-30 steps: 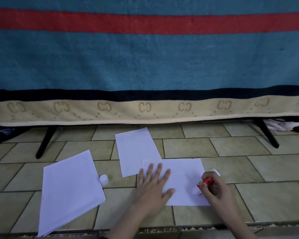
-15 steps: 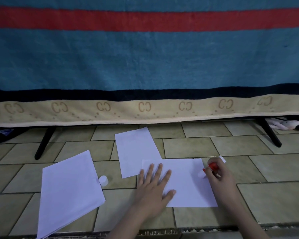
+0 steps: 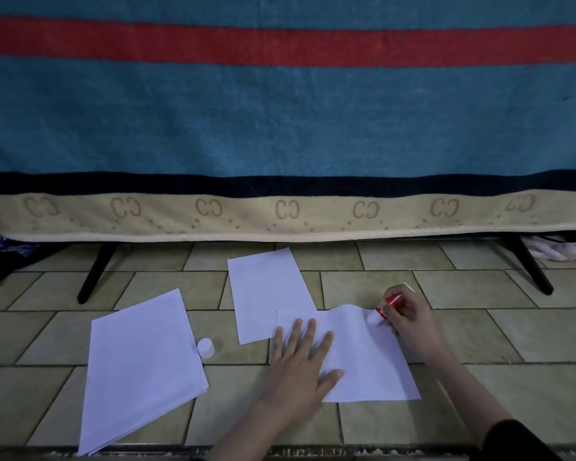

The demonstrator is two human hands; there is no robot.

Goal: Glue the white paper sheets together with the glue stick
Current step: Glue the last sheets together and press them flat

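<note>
A white sheet (image 3: pixel 366 364) lies on the tiled floor in front of me. My left hand (image 3: pixel 300 364) presses flat on its left part, fingers spread. My right hand (image 3: pixel 409 321) grips a red glue stick (image 3: pixel 388 307) whose white tip touches the sheet near its far right corner; the far edge there bulges up a little. A second white sheet (image 3: pixel 266 291) lies beyond it, its near right corner tucked under the first. The glue stick's white cap (image 3: pixel 206 347) stands on the floor to the left.
A stack of white paper (image 3: pixel 140 364) lies at the left beside the cap. A blue, red and beige blanket (image 3: pixel 286 128) hangs over a frame with black legs (image 3: pixel 95 274) at the back. Cloth items lie under it at both far corners.
My right hand has run the glue stick along the sheet's right side, from the near part up to the far right corner. The sheet's far edge has lifted slightly. My left hand stays put.
</note>
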